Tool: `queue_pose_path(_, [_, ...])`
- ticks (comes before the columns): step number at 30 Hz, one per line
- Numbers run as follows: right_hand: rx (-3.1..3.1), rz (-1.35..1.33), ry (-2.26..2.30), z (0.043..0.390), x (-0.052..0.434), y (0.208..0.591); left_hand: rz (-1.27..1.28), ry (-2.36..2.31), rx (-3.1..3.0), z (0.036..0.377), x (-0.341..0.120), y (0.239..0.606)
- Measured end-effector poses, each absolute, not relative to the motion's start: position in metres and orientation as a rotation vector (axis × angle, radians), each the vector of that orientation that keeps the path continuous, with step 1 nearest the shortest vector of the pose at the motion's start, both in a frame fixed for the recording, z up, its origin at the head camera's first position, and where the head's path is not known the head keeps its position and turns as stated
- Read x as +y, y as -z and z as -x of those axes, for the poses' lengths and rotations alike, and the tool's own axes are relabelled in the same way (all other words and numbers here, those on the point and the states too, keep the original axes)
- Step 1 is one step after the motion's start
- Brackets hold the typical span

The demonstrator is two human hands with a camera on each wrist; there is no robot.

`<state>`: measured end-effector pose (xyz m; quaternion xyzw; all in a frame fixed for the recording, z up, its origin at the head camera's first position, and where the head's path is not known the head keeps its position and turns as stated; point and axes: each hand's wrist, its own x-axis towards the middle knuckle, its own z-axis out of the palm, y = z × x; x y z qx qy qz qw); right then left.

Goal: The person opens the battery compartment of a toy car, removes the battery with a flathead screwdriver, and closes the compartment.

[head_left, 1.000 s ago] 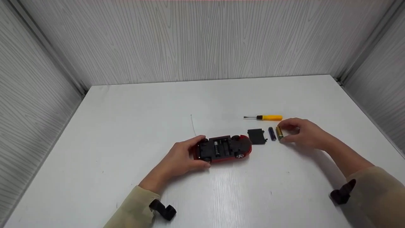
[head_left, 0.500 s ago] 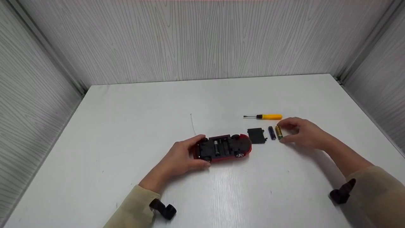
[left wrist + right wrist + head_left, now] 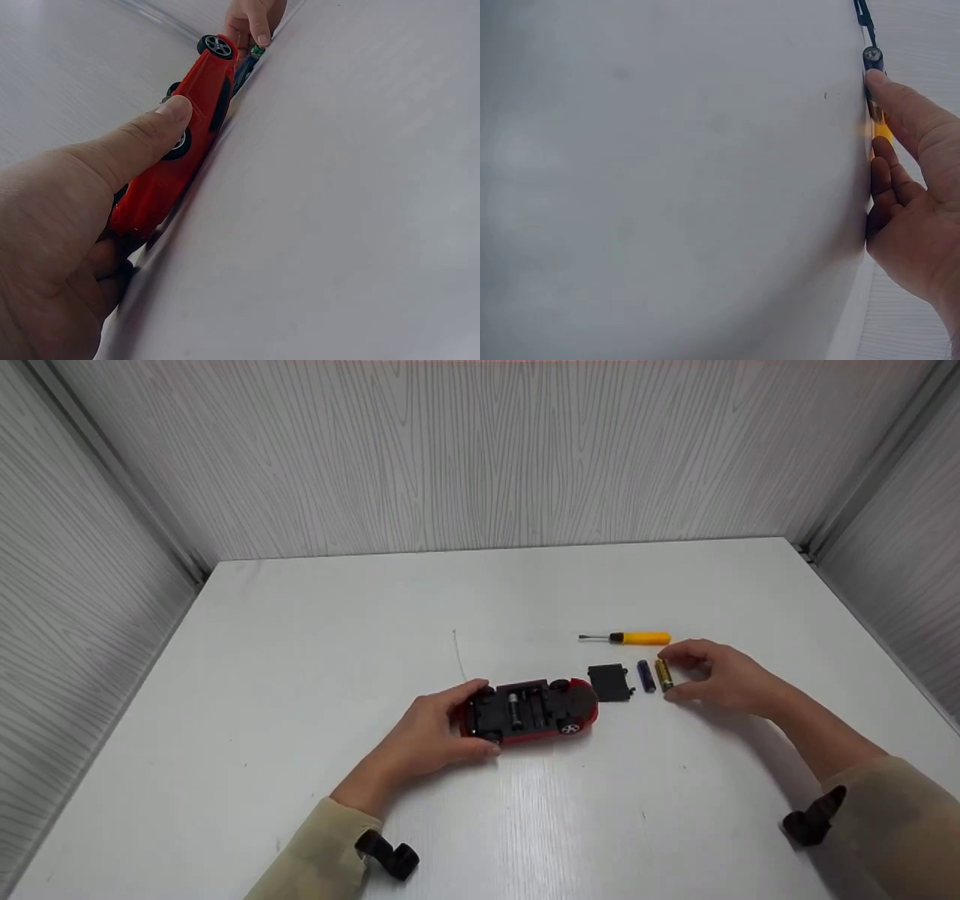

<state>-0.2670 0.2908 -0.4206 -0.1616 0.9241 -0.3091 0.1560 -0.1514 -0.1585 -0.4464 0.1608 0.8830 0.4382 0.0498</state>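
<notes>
A red toy car (image 3: 581,705) lies upside down, its black underside and uncovered battery compartment facing up. One dark battery (image 3: 514,711) sits in that compartment. My left hand (image 3: 431,735) grips the car's left end, with the thumb (image 3: 176,109) along its near side in the left wrist view. To the right, my right hand (image 3: 720,679) pinches a gold battery (image 3: 663,675) by its two ends at the table surface. A dark purple battery (image 3: 646,676) lies just left of it, apart. The black battery cover (image 3: 609,682) lies between the car and the batteries.
A screwdriver (image 3: 637,638) with a yellow handle lies behind the batteries, its tip to the left. A thin pale wire (image 3: 458,654) stretches back from the car's left end. Grained panels (image 3: 480,457) enclose the white table (image 3: 300,660) at the back and sides.
</notes>
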Motion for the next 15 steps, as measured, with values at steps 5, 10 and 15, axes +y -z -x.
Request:
queue_pose_path(5, [2.639, 0.458, 0.887, 0.2666, 0.2908, 0.4208, -0.487, -1.34, 2.685, 0.1519, -0.1584, 0.4469])
queue_pose_path(10, [2.636, 0.455, 0.887, 0.2666, 0.2906, 0.4208, -0.496, -1.332, 2.692, 0.1515, -0.1582, 0.4463])
queue_pose_path(15, [2.635, 0.455, 0.897, 0.2667, 0.2908, 0.4204, -0.49, -1.324, 2.694, 0.1514, -0.1579, 0.4451])
